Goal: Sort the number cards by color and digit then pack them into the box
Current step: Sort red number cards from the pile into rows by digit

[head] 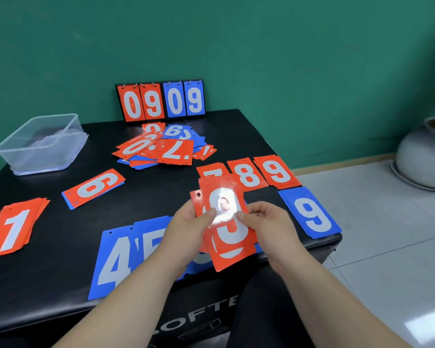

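Head cam: my left hand (186, 228) and right hand (265, 222) both pinch a fanned stack of red cards (232, 238), top one a 9, above the near edge of the tabletop (60, 247). The clear box (43, 158) sits at the far-left corner, contents unreadable through the plastic. The unsorted pile (161, 149) lies near the far edge.

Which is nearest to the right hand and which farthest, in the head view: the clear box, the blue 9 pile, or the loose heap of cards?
From the right hand, which holds the red cards:
1. Blue 9 pile, just to the hand's right at the table's edge.
2. Loose heap of cards, mid-table, farther back and to the left.
3. Clear box, at the far left of the table.
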